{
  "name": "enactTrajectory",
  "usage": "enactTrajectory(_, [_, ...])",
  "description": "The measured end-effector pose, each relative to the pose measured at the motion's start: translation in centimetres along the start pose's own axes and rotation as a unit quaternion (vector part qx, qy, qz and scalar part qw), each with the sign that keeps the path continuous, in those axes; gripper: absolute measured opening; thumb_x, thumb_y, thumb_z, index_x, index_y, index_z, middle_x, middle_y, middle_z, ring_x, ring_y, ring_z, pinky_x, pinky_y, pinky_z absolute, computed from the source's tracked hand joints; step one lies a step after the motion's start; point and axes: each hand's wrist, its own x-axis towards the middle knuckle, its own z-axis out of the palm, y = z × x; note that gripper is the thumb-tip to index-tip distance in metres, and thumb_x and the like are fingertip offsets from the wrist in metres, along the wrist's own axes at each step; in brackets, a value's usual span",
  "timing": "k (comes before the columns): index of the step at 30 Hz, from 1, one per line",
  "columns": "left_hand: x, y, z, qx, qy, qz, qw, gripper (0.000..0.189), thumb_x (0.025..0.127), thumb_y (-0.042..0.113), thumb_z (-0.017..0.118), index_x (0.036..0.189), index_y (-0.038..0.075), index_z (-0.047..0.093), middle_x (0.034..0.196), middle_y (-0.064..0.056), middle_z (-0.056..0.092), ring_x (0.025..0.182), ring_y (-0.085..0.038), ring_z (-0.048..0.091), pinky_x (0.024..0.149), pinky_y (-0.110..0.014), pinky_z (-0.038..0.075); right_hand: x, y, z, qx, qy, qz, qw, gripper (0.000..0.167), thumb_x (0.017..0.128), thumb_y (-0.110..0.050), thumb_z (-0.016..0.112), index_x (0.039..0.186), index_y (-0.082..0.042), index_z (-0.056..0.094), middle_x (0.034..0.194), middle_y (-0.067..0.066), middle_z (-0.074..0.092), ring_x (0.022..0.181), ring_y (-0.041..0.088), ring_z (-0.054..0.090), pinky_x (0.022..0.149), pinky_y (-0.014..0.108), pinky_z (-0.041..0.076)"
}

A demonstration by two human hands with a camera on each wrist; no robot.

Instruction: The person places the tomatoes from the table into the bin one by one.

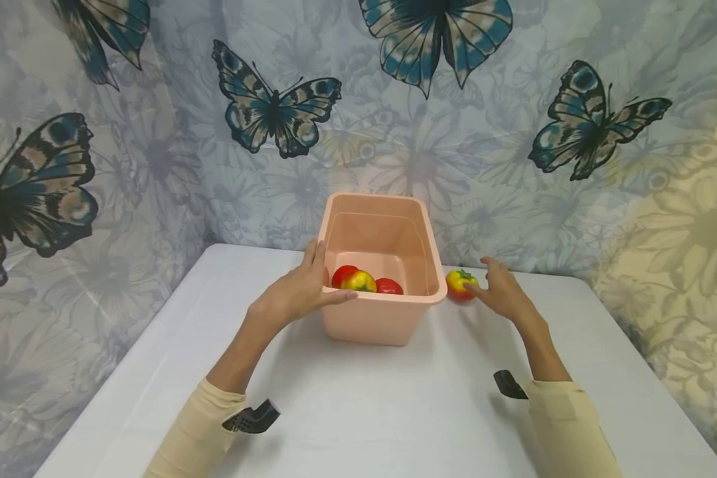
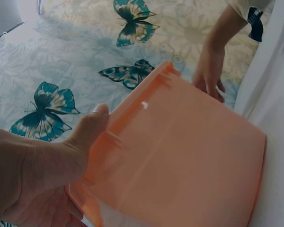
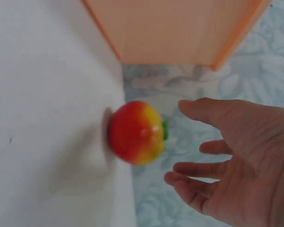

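A peach-coloured plastic bin [image 1: 378, 320] stands on the white table, its opening facing me. My left hand [image 1: 293, 289] grips its near left rim corner, thumb along the front edge and fingers at the left side; the left wrist view shows the thumb [image 2: 91, 126] at the rim. Inside lie a yellow bell pepper [image 1: 360, 281] and red ones [image 1: 388, 286], partly hidden by the front wall. Right of the bin, a round red-and-yellow bell pepper [image 3: 136, 133] with a green stem sits on the table. Beside it, my right hand [image 3: 241, 156] hovers with fingers and thumb apart, holding nothing.
The white table [image 1: 358, 411] ends at the back against a butterfly-patterned cloth [image 1: 490, 199], with the bin and loose pepper close to it. The cloth also runs along the left side. Black devices [image 1: 253, 418] are worn at both wrists.
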Motion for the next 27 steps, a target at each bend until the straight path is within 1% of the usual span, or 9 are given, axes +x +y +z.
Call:
enactTrajectory(3, [0.2,0.0,0.1,-0.001,-0.001,0.001,1.0,0.133,0.084,0.081,0.064,0.168,0.01,-0.011,0.178,-0.008,-0.009,0.138,-0.044,0.058,0.108,-0.055,0.054,0.7,1.3,0.9,0.0,-0.029,0.032,0.9991,0.081,0.102,-0.028,0.067,0.151,0.022,0.027,0.138,0.047,0.046,0.121,0.057,0.055,0.101,0.067,0.052])
enactTrajectory(7, [0.3,0.1,0.1,0.003,0.001,0.005,1.0,0.132,0.085,0.081,0.064,0.168,0.01,-0.011,0.178,-0.008,-0.01,0.139,-0.043,0.057,0.109,-0.055,0.054,1.5,2.3,1.7,-0.002,-0.06,0.068,0.9959,0.085,0.102,-0.035,0.065,0.151,0.022,0.026,0.144,0.048,0.043,0.128,0.059,0.051,0.107,0.068,0.048])
enactTrajectory(11, [0.1,0.1,0.1,0.005,0.001,0.008,1.0,0.131,0.086,0.08,0.063,0.168,0.009,-0.01,0.178,-0.008,-0.011,0.142,-0.043,0.055,0.11,-0.054,0.053,2.3,3.1,2.5,-0.003,-0.078,0.076,0.994,0.096,0.102,-0.048,0.063,0.152,0.024,0.024,0.147,0.05,0.039,0.131,0.059,0.049,0.111,0.069,0.044])
enactTrajectory(14, [-0.1,0.0,0.1,0.002,-0.003,0.001,1.0,0.131,0.085,0.081,0.063,0.168,0.01,-0.011,0.178,-0.007,-0.012,0.141,-0.044,0.056,0.11,-0.054,0.053,2.6,3.7,3.2,0.016,-0.081,0.072,0.994,0.098,0.1,-0.055,0.063,0.149,0.024,0.031,0.141,0.046,0.047,0.125,0.054,0.054,0.109,0.066,0.047])
enactTrajectory(16, [-0.2,0.0,0.3,0.0,-0.006,-0.003,1.0,0.132,0.084,0.082,0.063,0.168,0.012,-0.011,0.178,-0.007,-0.011,0.141,-0.044,0.055,0.11,-0.055,0.053,2.5,3.9,3.6,0.03,-0.071,0.069,0.9947,0.095,0.098,-0.055,0.067,0.144,0.023,0.037,0.134,0.042,0.054,0.116,0.048,0.057,0.103,0.061,0.052])
enactTrajectory(18, [-0.2,0.0,0.4,-0.001,-0.006,-0.006,1.0,0.133,0.083,0.083,0.063,0.168,0.012,-0.011,0.178,-0.007,-0.011,0.14,-0.045,0.055,0.11,-0.056,0.053,2.3,4.0,3.8,0.045,-0.046,0.063,0.996,0.087,0.095,-0.049,0.073,0.138,0.02,0.041,0.126,0.037,0.059,0.108,0.043,0.06,0.095,0.055,0.054])
enactTrajectory(21, [-0.2,-0.1,0.5,-0.004,-0.005,-0.004,1.0,0.133,0.084,0.082,0.064,0.168,0.012,-0.011,0.178,-0.007,-0.01,0.144,-0.045,0.052,0.112,-0.056,0.051,1.8,3.9,3.6,0.055,0.0,0.046,0.9974,0.079,0.091,-0.038,0.079,0.132,0.015,0.038,0.117,0.036,0.061,0.101,0.041,0.062,0.088,0.051,0.054])
enactTrajectory(24, [-0.3,0.0,0.4,-0.001,-0.002,0.0,1.0,0.133,0.084,0.081,0.064,0.168,0.01,-0.011,0.178,-0.009,-0.009,0.143,-0.044,0.054,0.111,-0.056,0.051,1.4,3.6,3.0,0.069,0.046,0.025,0.9962,0.074,0.088,-0.028,0.083,0.127,0.01,0.033,0.109,0.036,0.062,0.094,0.041,0.064,0.083,0.049,0.056])
enactTrajectory(27, [-0.3,0.1,0.3,0.003,0.001,0.0,1.0,0.132,0.085,0.08,0.064,0.168,0.008,-0.01,0.178,-0.01,-0.007,0.143,-0.044,0.054,0.111,-0.056,0.052,0.9,3.0,2.0,0.077,0.076,0.001,0.9941,0.073,0.084,-0.021,0.086,0.122,0.008,0.031,0.102,0.035,0.06,0.088,0.04,0.063,0.077,0.044,0.056])
